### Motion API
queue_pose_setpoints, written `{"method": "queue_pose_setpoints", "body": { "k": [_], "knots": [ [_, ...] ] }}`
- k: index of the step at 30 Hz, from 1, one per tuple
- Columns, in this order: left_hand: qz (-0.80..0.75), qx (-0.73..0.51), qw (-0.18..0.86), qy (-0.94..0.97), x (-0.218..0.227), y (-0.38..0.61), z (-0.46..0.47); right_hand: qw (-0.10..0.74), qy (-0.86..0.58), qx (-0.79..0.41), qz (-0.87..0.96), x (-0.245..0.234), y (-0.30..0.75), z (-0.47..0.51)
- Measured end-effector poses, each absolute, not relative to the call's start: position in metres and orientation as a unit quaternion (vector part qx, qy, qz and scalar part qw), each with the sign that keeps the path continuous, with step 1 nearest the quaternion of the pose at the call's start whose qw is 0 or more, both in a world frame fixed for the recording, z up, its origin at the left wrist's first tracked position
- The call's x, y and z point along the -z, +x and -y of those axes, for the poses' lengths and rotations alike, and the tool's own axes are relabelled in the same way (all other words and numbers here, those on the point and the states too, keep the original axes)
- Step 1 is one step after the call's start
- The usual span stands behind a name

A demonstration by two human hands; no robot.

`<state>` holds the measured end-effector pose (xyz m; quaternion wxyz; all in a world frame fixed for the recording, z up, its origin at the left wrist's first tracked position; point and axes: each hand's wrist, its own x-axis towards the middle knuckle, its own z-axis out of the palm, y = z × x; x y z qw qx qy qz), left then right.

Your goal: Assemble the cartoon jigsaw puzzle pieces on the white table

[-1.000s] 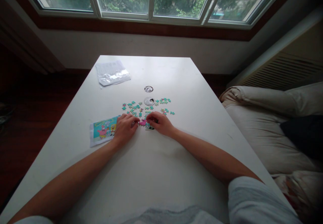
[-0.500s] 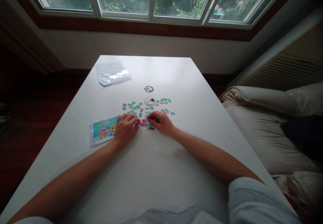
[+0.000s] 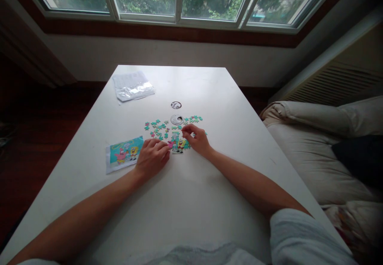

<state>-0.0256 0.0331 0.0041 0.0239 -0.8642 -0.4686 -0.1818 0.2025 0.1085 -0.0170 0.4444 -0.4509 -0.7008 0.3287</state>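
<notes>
A partly joined jigsaw puzzle (image 3: 180, 145) lies on the white table, with a yellow cartoon figure showing in it. Flat and palm down, my left hand (image 3: 153, 154) rests at its left side, fingertips touching the pink part. My right hand (image 3: 197, 138) is just above the puzzle's upper right, its fingers curled together in a pinch. Whatever sits between those fingertips is too small to make out. Loose green puzzle pieces (image 3: 159, 126) are scattered beyond the hands, and more loose pieces (image 3: 194, 119) lie farther right. Some pieces are hidden under my right hand.
A picture sheet (image 3: 124, 155) with the same cartoon figures lies left of my left hand. Two round items, a ring-like disc (image 3: 177, 119) and a smaller disc (image 3: 176, 105), lie farther back. A clear plastic bag (image 3: 134, 86) is at the far left; a sofa (image 3: 299, 149) stands to the right.
My right hand has lifted off the puzzle and moved up and right, uncovering the yellow figure. My left hand has shifted slightly right, its fingers flatter over the pink part.
</notes>
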Motion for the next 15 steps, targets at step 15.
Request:
{"method": "queue_pose_setpoints", "body": {
  "k": [15],
  "knots": [
    [0.398, 0.133, -0.007, -0.908, -0.012, -0.012, -0.01, 0.481, -0.474, -0.284, 0.681, 0.019, 0.216, -0.126]
  ]
}}
